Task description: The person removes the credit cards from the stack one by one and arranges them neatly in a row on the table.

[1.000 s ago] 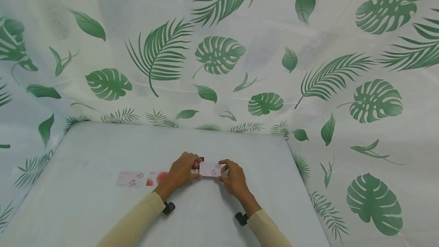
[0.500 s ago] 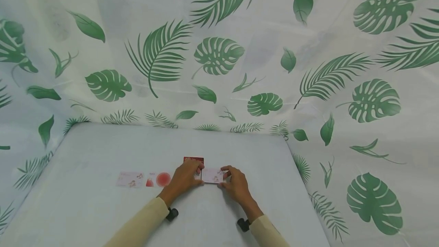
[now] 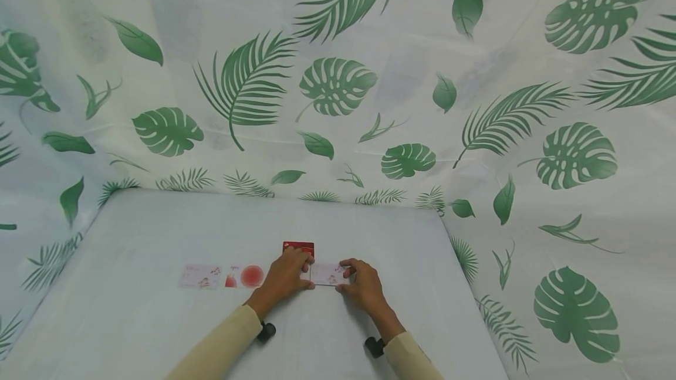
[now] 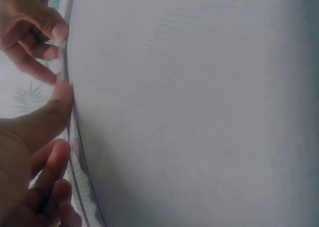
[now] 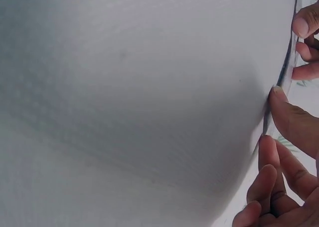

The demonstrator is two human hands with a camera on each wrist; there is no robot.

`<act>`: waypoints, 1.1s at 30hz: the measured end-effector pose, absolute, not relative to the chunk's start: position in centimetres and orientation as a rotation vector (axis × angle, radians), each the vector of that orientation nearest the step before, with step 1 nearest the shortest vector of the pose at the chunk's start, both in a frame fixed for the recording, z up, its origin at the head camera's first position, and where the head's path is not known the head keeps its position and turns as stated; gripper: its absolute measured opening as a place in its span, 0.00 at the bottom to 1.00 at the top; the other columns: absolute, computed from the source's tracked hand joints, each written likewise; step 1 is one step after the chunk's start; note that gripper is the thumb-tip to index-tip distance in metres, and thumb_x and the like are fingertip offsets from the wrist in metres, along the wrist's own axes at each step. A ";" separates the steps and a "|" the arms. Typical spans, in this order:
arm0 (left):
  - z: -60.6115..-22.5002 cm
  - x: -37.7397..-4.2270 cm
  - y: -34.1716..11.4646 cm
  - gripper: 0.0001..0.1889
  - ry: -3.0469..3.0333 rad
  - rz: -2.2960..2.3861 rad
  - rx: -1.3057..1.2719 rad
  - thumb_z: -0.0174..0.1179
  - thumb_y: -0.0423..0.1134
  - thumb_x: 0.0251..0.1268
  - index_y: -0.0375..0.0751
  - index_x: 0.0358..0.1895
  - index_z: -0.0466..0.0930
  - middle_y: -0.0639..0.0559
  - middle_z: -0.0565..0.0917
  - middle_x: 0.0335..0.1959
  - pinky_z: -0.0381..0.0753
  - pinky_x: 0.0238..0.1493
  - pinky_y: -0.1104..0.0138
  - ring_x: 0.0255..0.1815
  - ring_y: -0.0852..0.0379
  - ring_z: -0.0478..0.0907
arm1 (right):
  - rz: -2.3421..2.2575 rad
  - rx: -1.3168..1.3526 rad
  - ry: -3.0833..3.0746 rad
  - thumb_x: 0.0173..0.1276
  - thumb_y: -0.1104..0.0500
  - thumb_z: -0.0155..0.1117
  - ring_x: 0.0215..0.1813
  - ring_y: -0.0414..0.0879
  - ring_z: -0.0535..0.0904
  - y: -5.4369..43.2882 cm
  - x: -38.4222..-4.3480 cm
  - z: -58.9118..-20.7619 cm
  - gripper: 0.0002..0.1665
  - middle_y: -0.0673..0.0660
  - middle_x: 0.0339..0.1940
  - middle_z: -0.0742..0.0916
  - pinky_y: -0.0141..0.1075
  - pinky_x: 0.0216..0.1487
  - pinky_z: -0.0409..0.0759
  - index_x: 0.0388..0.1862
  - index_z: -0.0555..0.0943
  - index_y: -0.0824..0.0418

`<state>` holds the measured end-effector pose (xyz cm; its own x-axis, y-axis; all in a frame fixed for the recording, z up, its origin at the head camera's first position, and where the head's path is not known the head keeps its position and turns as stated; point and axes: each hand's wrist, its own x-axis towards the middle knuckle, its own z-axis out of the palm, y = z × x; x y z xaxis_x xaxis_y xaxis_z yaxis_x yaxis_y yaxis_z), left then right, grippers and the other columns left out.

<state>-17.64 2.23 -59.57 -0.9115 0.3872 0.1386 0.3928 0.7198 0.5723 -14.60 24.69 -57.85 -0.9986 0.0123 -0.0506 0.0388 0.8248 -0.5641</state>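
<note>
A pale pink card (image 3: pixel 326 274) lies at or just above the white tabletop, its right end between the thumb and fingers of my right hand (image 3: pixel 365 286). My left hand (image 3: pixel 282 277) pinches it at its left end, thumb on the near edge and fingers at the far edge. Most of another card beneath the left hand is hidden, with a sliver visible at its right. Behind that hand, a red card (image 3: pixel 298 246) shows its upper part. In the left wrist view the left thumb (image 4: pixel 62 95) touches a thin edge; the right wrist view shows the right thumb (image 5: pixel 280 97) likewise.
To the left, a card with a red circle (image 3: pixel 244 276) lies in line with another pale pink card (image 3: pixel 200 276). The white table (image 3: pixel 158 333) meets a leaf-patterned curtain (image 3: pixel 338 133) at its back and sides.
Both hands have brought the pink card down and slightly right, level with the row of cards. More of the red card behind the left hand has come into sight.
</note>
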 end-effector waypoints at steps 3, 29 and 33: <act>-59.2 -17.6 2.1 0.29 -2.913 -0.970 -0.661 0.86 0.48 0.49 0.44 0.53 0.85 0.56 0.78 0.34 0.76 0.42 0.67 0.41 0.60 0.70 | -0.911 0.047 2.954 0.54 0.65 0.86 0.39 0.42 0.72 24.7 -14.7 -57.8 0.34 0.50 0.40 0.87 0.35 0.41 0.68 0.61 0.85 0.55; -57.8 -20.4 -1.8 0.26 -2.899 -1.012 -0.512 0.84 0.43 0.54 0.45 0.56 0.87 0.51 0.84 0.38 0.80 0.48 0.59 0.45 0.55 0.73 | -0.992 -0.050 2.990 0.58 0.59 0.86 0.39 0.43 0.74 21.0 -18.9 -57.0 0.32 0.51 0.42 0.88 0.36 0.43 0.73 0.62 0.86 0.50; -57.8 -20.8 -2.2 0.27 -2.928 -0.984 -0.486 0.83 0.44 0.54 0.44 0.58 0.86 0.52 0.84 0.38 0.79 0.49 0.59 0.45 0.54 0.73 | -0.979 -0.044 2.982 0.57 0.60 0.86 0.40 0.43 0.74 20.4 -19.4 -57.0 0.32 0.50 0.42 0.88 0.39 0.46 0.74 0.62 0.86 0.50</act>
